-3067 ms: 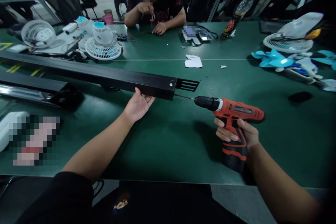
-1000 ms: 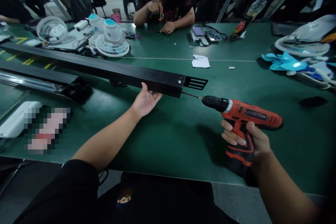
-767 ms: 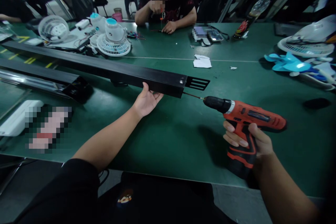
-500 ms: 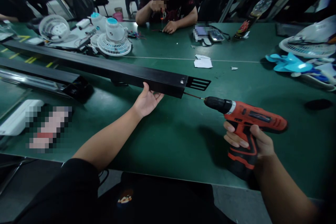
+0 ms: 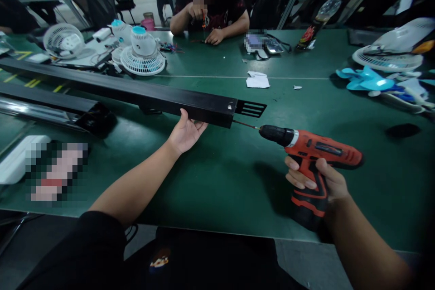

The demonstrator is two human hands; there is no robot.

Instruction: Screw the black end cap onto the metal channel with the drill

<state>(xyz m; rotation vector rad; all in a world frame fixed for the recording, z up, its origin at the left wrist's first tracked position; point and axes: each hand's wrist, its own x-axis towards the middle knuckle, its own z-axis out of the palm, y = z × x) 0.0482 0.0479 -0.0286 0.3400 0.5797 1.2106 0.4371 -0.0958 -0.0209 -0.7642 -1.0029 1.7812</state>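
Observation:
A long black rectangular housing [image 5: 152, 97] reaches in from the left, its near end raised off the table. My left hand [image 5: 186, 133] grips that end from below, thumb on the near side and fingers underneath. A flat slotted black bracket [image 5: 252, 108] sticks out of the end. My right hand [image 5: 319, 179] is wrapped round the handle of a red and black cordless drill [image 5: 326, 147]. The drill's long thin bit [image 5: 246, 124] points left and meets the end of the housing at its lower corner; the tip is hidden there.
A second black housing [image 5: 50, 99] and a pixelated pink item [image 5: 59, 172] lie at left. White fan parts [image 5: 142, 54] stand behind. Paper scraps [image 5: 257, 79], a bottle [image 5: 317, 22] and blue fan blades [image 5: 365, 79] lie farther right. Across the green table, a person [image 5: 210, 4] holds a screwdriver.
The whole view has shifted slightly, so things sit a little farther left. Both hands keep their holds, and the drill bit stays at the housing's end.

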